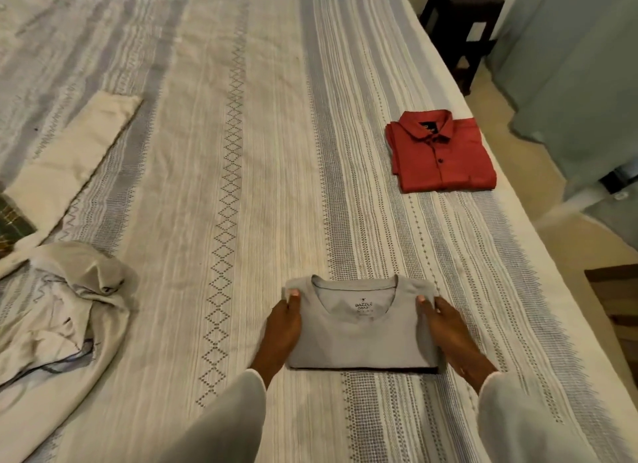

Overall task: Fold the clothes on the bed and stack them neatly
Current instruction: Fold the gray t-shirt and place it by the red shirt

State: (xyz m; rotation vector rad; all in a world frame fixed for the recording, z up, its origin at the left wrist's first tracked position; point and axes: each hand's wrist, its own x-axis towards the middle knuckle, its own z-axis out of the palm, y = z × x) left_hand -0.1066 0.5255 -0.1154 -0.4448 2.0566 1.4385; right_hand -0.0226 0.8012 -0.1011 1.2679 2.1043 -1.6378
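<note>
Grey T-shirt (360, 328): folded to a compact rectangle, collar uppermost, lying flat on the striped bedspread (224, 151) near the person's edge of the bed. Left hand (281, 328) along its left side, thumb on top at the shoulder corner, fingers apparently tucked under the fold; right hand (448, 335) mirrors this on the right side. Both hold the garment by its edges.

Red shirt (442, 151): collared, buttoned, already folded, well apart toward the far right edge of the bed; judged the base of the stack.

Unfolded items: crumpled pale garment (65, 307) at left; cream cloth (69, 158) beyond it, laid flat.

Step in hand, as judged: squaring or lifting the grey fold. To do it well, keep both sides supported evenly so the layers do not slide, carry it level, and set it collar to collar on the red shirt with edges aligned.

Writing: neck print on the grey T-shirt reads roughly "DAZZLE", with a small emblem above and finer lines below too small to read. Red shirt's dark collar label illegible
</note>
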